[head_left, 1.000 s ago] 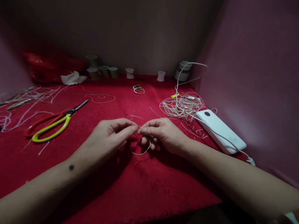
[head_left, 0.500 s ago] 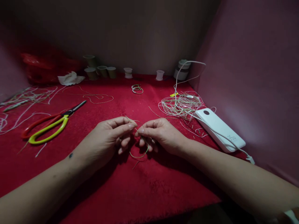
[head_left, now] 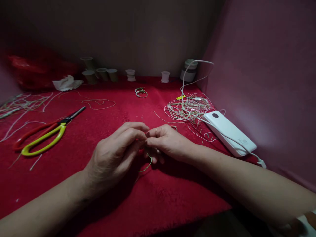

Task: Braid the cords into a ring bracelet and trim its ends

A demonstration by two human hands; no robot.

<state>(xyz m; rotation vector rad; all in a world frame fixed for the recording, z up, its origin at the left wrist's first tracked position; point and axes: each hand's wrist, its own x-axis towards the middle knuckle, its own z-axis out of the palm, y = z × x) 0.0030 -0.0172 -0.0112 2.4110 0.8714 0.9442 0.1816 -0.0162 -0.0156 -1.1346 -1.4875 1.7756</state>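
My left hand (head_left: 118, 149) is at the centre of the red cloth, its fingers bent together and its fingertips meeting those of my right hand. My right hand (head_left: 170, 142) pinches a thin green cord (head_left: 150, 163), whose loop hangs below the fingers. A short piece of cord also shows above the right knuckles. What lies between the left fingertips is hidden by the fingers.
Scissors (head_left: 44, 133) with red and yellow handles lie left. A tangle of cords (head_left: 186, 108) and a white power bank (head_left: 229, 133) lie right. Spools (head_left: 112, 75), a small cord ring (head_left: 141, 92) and a jar (head_left: 189, 70) are at the back.
My left hand has turned over, its back now more toward the camera, and has closed in against my right fingertips. The hanging loop looks smaller. The view has shifted slightly.
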